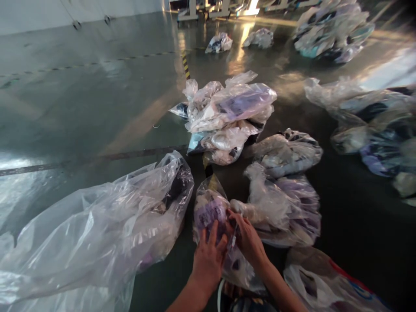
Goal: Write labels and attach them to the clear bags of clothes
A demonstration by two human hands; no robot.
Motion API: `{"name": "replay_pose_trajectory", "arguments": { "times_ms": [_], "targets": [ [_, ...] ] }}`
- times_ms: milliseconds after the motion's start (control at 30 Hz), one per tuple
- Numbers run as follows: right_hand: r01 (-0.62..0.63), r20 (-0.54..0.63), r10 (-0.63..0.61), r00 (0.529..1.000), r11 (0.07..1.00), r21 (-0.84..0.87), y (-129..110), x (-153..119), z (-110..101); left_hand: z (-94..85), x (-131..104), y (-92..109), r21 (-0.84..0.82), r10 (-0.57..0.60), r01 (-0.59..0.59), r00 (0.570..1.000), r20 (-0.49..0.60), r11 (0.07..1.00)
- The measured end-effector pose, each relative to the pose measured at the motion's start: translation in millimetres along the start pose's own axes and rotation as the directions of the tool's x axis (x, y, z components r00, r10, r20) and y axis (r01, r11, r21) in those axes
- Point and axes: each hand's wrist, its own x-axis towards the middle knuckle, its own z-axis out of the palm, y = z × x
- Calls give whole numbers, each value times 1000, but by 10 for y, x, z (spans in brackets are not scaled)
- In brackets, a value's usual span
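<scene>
A clear plastic bag (pixel 211 195) with pale and purple contents lies on the floor directly in front of me. My left hand (pixel 208 255) rests on this bag with its fingers spread over the purple part. Close beside it, my right hand (pixel 248 240) is closed at the bag's right side, fingers curled inward. A small whitish sliver shows below the right fingers; what they hold is too blurred to name. To the left lies a large clear plastic sack (pixel 107 216), partly filled. Touching distance to the right is a knotted bag (pixel 286 208) with purple contents.
Beyond my hands, stacked bags (pixel 230 104) and another filled bag (pixel 289 151) sit on the dark shiny floor. More bags (pixel 383 121) lie at the right, with a big pile (pixel 334 30) farther back. A bag with red and blue print (pixel 338 281) is at lower right.
</scene>
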Motion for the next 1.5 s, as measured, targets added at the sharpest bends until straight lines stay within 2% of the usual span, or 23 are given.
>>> {"name": "replay_pose_trajectory", "arguments": {
  "times_ms": [300, 600, 700, 800, 867, 933, 1000, 1067, 1133, 1200, 1267, 1300, 1367, 1500],
  "targets": [
    [-95, -38, 97, 995, 993, 65, -69, 20, 2, 12, -5, 39, 33, -28, 29, 999, -40, 999],
    [-59, -45, 64, 997, 993, 102, 3, -28, 74, 50, -48, 36, 71, -39, 46, 995, -89, 996],
    [-39, -139, 58, 989, 990, 133, 11, -36, 0, 38, -67, 19, 87, -20, 27, 996, -87, 996],
    [-91, -324, 129, 937, 987, 130, 107, -75, -199, -80, -22, -25, 61, -4, 8, 998, -63, 998],
    [-144, -416, 165, 894, 986, 82, 209, -120, -360, -224, 88, -56, 4, -16, 16, 997, -81, 1000],
    [-170, -441, 162, 883, 985, 21, 297, -164, -484, -388, 279, -66, -71, -35, 27, 993, -111, 997],
    [-155, -413, 127, 902, 987, -35, 334, -188, -531, -526, 541, -38, -133, -24, 9, 994, -110, 991],
    [-131, -344, 89, 935, 986, -101, 309, -174, -494, -600, 838, 21, -154, 26, -34, 998, -53, 988],
    [-139, -295, 72, 953, 967, -213, 239, -124, -397, -595, 1126, 83, -134, 124, -115, 990, 62, 984],
    [-188, -302, 81, 950, 919, -345, 160, -57, -279, -531, 1360, 116, -76, 212, -200, 950, 230, 977],
    [-251, -335, 103, 937, 864, -436, 109, 7, -174, -447, 1513, 112, -6, 225, -240, 902, 369, 971],
    [-279, -345, 122, 931, 845, -456, 101, 33, -134, -411, 1558, 99, 30, 202, -234, 891, 407, 972],
    [-327, -351, 179, 919, 844, -425, 124, 70, -84, -364, 1596, 57, 86, 144, -198, 893, 427, 976],
    [-318, -328, 243, 913, 927, -199, 270, 90, -88, -370, 1526, -54, 126, 57, -118, 909, 412, 985]
  ]
}}
